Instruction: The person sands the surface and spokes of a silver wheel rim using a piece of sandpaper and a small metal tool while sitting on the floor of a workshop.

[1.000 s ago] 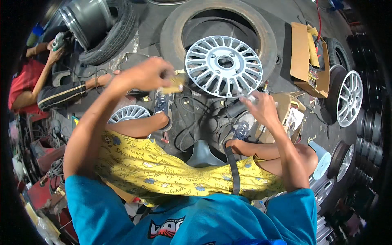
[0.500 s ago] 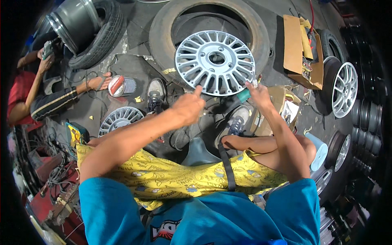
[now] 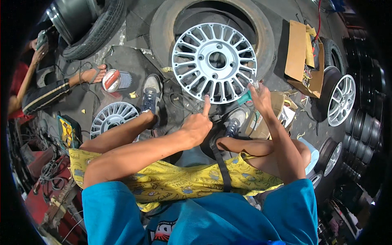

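Note:
A silver multi-spoke wheel face [image 3: 207, 61] lies ahead of me, its far part over a large worn tyre [image 3: 162, 30]. My left hand [image 3: 199, 124] has its index finger stretched up to the wheel's near edge; the other fingers are curled, and nothing shows in them. At the wheel's near right edge is my right hand [image 3: 260, 98], fingers closed around a small, shiny piece I cannot make out. A teal tool-like thing [image 3: 245, 98] shows beside that hand, partly hidden under the wheel.
At left, a co-worker's foot [image 3: 93, 75] is near a paint can [image 3: 116, 81]; the co-worker holds a power tool [image 3: 41, 39]. A second spoked wheel [image 3: 112, 118] lies near my leg. Cardboard box [image 3: 298, 53] and another wheel [image 3: 342, 100] stand right. Loose cables [image 3: 49, 175] pile lower left.
My left hand has come back toward me, and its index finger is sharper now at the near edge. The wheel face appears slightly tilted or turned. My right hand stays at the right edge.

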{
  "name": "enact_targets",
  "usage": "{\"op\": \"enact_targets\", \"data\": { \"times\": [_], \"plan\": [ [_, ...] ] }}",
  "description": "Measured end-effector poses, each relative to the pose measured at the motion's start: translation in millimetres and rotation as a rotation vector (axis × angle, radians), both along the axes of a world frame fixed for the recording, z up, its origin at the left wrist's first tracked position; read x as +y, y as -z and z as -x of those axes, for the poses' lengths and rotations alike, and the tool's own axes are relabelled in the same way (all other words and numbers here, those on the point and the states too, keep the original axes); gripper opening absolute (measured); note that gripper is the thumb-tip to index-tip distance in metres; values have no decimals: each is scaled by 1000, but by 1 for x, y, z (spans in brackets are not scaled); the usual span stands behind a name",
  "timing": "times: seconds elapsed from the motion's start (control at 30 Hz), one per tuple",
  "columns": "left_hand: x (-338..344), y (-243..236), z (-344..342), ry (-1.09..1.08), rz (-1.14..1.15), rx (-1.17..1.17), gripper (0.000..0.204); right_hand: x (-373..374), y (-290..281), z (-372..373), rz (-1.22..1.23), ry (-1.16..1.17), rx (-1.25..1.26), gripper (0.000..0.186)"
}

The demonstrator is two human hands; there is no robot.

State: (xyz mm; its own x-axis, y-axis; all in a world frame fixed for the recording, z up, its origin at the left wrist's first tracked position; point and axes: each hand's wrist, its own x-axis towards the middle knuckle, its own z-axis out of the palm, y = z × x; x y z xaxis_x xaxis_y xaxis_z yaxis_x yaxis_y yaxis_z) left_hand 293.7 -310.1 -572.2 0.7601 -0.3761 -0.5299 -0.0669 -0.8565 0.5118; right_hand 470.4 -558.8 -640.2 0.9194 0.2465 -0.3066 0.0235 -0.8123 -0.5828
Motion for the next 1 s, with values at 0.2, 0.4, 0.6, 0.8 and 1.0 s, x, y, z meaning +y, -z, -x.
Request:
{"op": "enact_targets", "data": {
  "times": [0.2,0.4,0.6,0.8,1.0],
  "plan": [
    [-8,21,0,-82,37,214,64,1,2,2,51,-49,-74,45],
    [-15,30,5,-127,51,185,74,-2,6,-1,75,-60,-100,48],
    [8,-4,-18,107,-23,48,33,7,-7,-12,57,14,8,49],
    [37,-4,-29,108,19,-97,27,9,-7,-6,183,-55,-143,50],
    [78,-58,-52,-15,46,-237,24,-13,-33,-2,99,18,-265,54]
  ]
}}
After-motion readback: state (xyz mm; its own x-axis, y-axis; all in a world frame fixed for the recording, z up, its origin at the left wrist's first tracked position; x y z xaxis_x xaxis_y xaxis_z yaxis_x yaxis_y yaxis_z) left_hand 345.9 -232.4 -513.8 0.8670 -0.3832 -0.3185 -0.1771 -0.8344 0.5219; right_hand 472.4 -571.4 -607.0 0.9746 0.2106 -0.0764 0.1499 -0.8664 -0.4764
